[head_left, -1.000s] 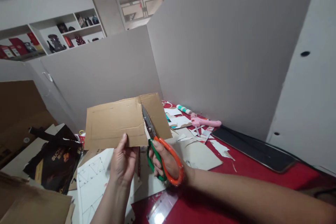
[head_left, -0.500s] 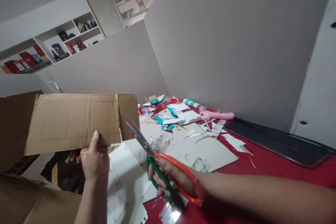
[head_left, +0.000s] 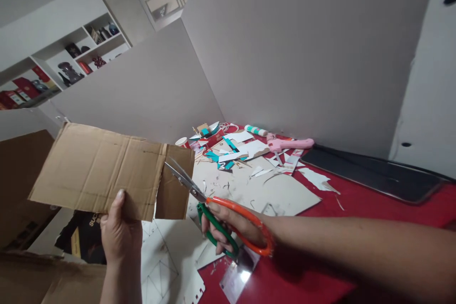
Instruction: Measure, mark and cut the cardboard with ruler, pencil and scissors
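My left hand (head_left: pixel 119 230) pinches the lower edge of a brown cardboard sheet (head_left: pixel 96 171), holding it up in the air at the left. A cut runs up the sheet near its right end, leaving a flap (head_left: pixel 176 185) still joined at the top. My right hand (head_left: pixel 228 225) grips scissors (head_left: pixel 213 211) with one orange and one green handle. The blades point left and up, with their tips lying over the flap beside the cut.
A red table (head_left: pixel 356 199) carries a grey board (head_left: pixel 278 194), paper scraps, a pink glue gun (head_left: pixel 290 143), a striped glue stick (head_left: pixel 257 130), a black slab (head_left: pixel 370 175) and a clear ruler (head_left: pixel 237 278). White drawn sheets (head_left: pixel 171 266) and a dark bag (head_left: pixel 83 237) lie left. Grey walls stand behind.
The cardboard swung left and down, away from in front of me. The scissors came out of the cut, then their tips moved back onto the flap. The view tilted.
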Tool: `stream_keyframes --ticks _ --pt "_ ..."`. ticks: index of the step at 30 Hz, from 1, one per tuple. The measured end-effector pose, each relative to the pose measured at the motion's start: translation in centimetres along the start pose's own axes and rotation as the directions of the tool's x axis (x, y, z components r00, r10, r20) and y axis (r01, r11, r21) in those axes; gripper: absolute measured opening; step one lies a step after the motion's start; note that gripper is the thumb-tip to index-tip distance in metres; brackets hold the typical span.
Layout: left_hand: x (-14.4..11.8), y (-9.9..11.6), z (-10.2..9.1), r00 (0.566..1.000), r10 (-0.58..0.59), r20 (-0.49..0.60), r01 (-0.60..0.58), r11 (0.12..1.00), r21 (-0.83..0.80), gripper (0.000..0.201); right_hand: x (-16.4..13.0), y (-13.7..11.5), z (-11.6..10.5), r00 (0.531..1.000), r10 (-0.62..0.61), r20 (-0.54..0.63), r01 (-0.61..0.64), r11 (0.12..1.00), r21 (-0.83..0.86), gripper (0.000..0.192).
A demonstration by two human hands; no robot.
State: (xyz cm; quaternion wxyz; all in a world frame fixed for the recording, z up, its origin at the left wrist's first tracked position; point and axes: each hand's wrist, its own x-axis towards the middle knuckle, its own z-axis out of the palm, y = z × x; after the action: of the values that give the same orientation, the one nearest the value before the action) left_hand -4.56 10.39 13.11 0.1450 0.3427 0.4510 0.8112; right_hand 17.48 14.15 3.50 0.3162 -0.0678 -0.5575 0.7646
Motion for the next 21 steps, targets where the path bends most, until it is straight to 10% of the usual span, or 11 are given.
stream_keyframes --ticks 7,21 --pt "-0.8 0.9 0.3 0.966 -0.235 0.105 0.247 0.961 -0.124 0.035 0.2 0.0 0.1 0.993 0.121 0.02 -0.122 0.988 0.093 0.069" --pt "-2.1 -0.3 1.7 0.994 -0.102 0.042 0.107 0.983 -0.152 0.039 -0.2 0.7 0.1 0.992 0.126 0.008 -0.126 0.991 0.039 0.067"
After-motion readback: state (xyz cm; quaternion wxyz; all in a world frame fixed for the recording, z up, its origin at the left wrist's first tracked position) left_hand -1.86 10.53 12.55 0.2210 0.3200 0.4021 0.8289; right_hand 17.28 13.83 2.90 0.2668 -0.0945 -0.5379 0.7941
